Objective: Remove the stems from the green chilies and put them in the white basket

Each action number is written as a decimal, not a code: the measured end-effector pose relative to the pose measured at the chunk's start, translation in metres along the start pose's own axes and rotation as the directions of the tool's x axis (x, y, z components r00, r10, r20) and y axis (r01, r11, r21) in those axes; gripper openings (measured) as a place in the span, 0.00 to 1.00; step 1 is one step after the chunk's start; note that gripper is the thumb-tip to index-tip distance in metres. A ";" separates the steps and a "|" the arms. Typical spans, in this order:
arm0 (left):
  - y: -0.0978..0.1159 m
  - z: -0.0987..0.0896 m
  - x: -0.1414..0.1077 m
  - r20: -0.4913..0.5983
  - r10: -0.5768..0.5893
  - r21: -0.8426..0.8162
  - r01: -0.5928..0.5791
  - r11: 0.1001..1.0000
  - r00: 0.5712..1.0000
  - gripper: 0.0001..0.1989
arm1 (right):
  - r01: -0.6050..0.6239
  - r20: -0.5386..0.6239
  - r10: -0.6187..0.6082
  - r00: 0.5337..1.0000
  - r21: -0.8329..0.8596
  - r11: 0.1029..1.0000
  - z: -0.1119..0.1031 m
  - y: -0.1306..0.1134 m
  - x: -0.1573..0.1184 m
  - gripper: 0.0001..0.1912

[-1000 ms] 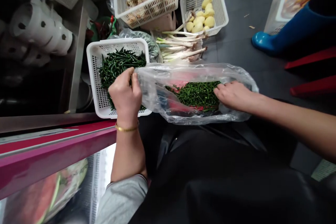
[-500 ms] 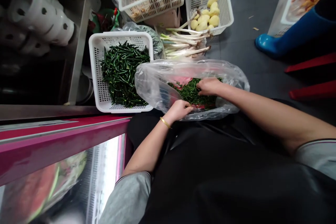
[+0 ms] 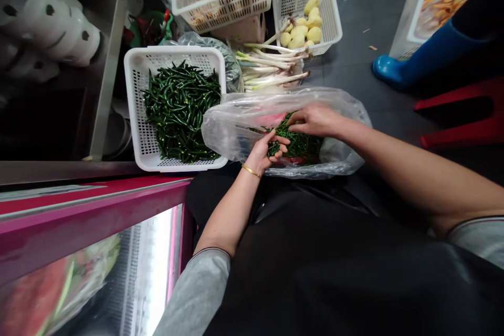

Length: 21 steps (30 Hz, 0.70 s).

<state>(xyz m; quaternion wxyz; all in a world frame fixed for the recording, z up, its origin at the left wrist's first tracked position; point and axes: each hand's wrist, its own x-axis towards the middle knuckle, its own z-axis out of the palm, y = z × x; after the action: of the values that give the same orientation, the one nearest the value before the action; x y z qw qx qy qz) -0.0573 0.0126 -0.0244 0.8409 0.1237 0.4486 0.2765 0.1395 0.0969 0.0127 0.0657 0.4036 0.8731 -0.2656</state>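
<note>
A clear plastic bag [image 3: 224, 123] lies open in front of me, with thin green stalks or small chillies [image 3: 305, 144] inside. My left hand [image 3: 270, 151], a gold bracelet on its wrist, is palm up at the bag's near side, fingers curled around a few small green pieces. Over the green heap is my right hand [image 3: 311, 119], its fingers bent downward; what they hold, if anything, is hidden. Left of the bag, a white basket [image 3: 134, 110] holds a pile of dark green chillies [image 3: 183, 110].
Behind the bag lie spring onions [image 3: 271, 65], a basket of peeled potatoes [image 3: 301, 31] and a larger crate [image 3: 232, 2]. At right are a person's blue boot [image 3: 413, 65], a red stool [image 3: 468, 110] and another crate [image 3: 403, 26]. A pink-edged glass case [image 3: 98, 220] stands at left.
My left hand has turned palm up, moved off the bag's near edge and now carries green pieces. My right hand has risen slightly and shifted left. The whole view has shifted a little.
</note>
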 end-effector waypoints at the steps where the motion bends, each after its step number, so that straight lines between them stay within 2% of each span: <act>1: -0.001 0.000 0.002 0.021 -0.013 -0.025 0.014 1.000 1.000 0.25 | 0.053 0.001 -0.053 0.999 0.024 0.998 -0.001 -0.003 -0.004 0.20; 4: -0.001 -0.001 0.002 0.054 -0.010 -0.064 0.014 0.998 0.999 0.24 | 0.070 0.095 -0.063 0.993 -0.074 0.995 0.012 -0.011 -0.013 0.17; 7: 0.001 -0.005 -0.002 -0.002 0.040 -0.062 -0.040 0.997 0.999 0.18 | 0.048 0.202 0.016 0.979 -0.309 0.950 0.038 -0.015 -0.017 0.14; 9: 0.004 -0.006 -0.006 -0.049 0.071 -0.047 -0.074 0.996 0.996 0.14 | 0.075 0.226 0.016 0.974 -0.390 0.918 0.052 -0.014 -0.017 0.15; 13: 0.008 -0.006 -0.011 -0.084 0.116 -0.034 -0.119 0.992 0.990 0.13 | 0.104 0.216 -0.007 0.976 -0.440 0.892 0.056 -0.005 -0.017 0.15; 17: 0.011 -0.004 -0.012 -0.090 0.172 -0.072 -0.179 0.981 0.981 0.17 | 0.161 0.213 -0.074 0.974 -0.430 0.888 0.054 0.000 -0.023 0.16; 21: 0.011 -0.004 -0.012 -0.073 0.164 -0.080 -0.169 0.982 0.984 0.20 | 0.216 0.253 -0.117 0.960 -0.409 0.887 0.067 -0.003 -0.023 0.15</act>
<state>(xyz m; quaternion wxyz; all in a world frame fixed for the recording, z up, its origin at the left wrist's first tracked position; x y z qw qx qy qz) -0.0701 0.0145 -0.0135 0.8041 0.1152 0.4518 0.3688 0.1456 0.0457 -0.0354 0.2271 0.2699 0.9288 -0.1133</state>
